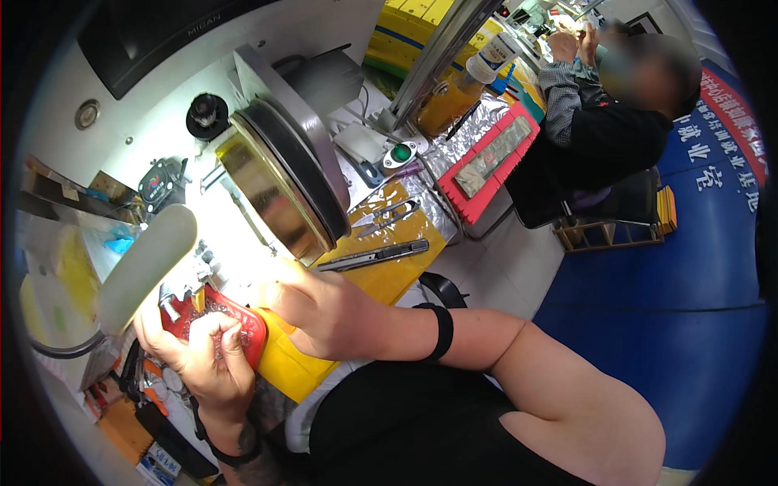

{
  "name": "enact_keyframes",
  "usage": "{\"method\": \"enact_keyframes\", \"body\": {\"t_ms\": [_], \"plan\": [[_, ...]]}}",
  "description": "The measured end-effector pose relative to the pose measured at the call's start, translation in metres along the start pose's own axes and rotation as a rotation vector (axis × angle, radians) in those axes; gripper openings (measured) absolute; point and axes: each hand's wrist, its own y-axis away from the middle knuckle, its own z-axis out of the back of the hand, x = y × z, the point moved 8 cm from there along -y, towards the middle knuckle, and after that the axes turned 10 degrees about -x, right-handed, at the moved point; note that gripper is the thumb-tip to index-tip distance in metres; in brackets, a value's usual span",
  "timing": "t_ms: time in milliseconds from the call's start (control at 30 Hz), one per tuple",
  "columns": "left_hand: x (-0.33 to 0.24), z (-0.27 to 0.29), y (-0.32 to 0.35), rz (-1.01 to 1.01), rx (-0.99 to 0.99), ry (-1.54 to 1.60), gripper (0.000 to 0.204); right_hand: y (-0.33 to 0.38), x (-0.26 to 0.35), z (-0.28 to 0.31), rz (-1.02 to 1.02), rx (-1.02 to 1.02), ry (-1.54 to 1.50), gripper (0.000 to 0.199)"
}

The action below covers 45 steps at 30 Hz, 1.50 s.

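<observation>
My left hand [207, 360] is closed, thumb and fingers bent, beside a small metal clamp-like fixture [188, 285]; whatever it grips is hidden. Just right of it, my right hand [320, 312] curls inward under the bright lamp light. Glare washes out its fingertips, so I cannot make out what they pinch. Between and below the hands lies a red tray [254, 330] with small shiny bits in it. A large round magnifier lens [271, 190] in a dark ring stands just beyond my hands. Left of it, a pale oval plate [150, 267] rises over my left hand.
On the yellow mat [304, 368] to the right lie a utility knife [377, 255] and small snips [389, 217]. Farther right is a red ridged tray [490, 162]. A seated co-worker [604, 130] works at the back right. Assorted tools [150, 381] crowd the lower left.
</observation>
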Motion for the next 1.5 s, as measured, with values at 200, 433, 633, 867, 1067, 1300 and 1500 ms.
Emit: {"method": "enact_keyframes", "body": {"t_ms": [200,433,633,867,1067,1300,1500], "plan": [[0.004,0.001,0.005,0.047,-0.008,0.024,0.01,0.007,0.022,0.037,0.15,-0.166,-0.227,0.04],[0.004,-0.002,0.005,0.053,0.012,0.062,0.008,-0.01,0.028,0.045,0.157,-0.19,-0.366,0.038],[0.009,-0.002,0.012,0.145,-0.017,0.108,0.01,-0.013,0.025,0.043,0.1,-0.17,-0.343,0.047],[0.006,-0.005,0.004,0.128,-0.006,0.117,0.009,-0.011,0.022,0.039,0.102,-0.139,-0.317,0.052],[0.0,0.002,-0.001,0.033,-0.025,0.036,0.012,-0.004,0.027,0.043,0.129,-0.139,-0.268,0.045],[-0.001,-0.001,0.001,0.012,-0.02,0.026,0.008,0.024,0.004,0.018,0.214,0.045,0.151,0.017],[-0.001,-0.003,-0.001,0.014,-0.026,0.08,0.007,0.027,0.002,0.037,0.253,-0.003,0.183,0.016]]}}
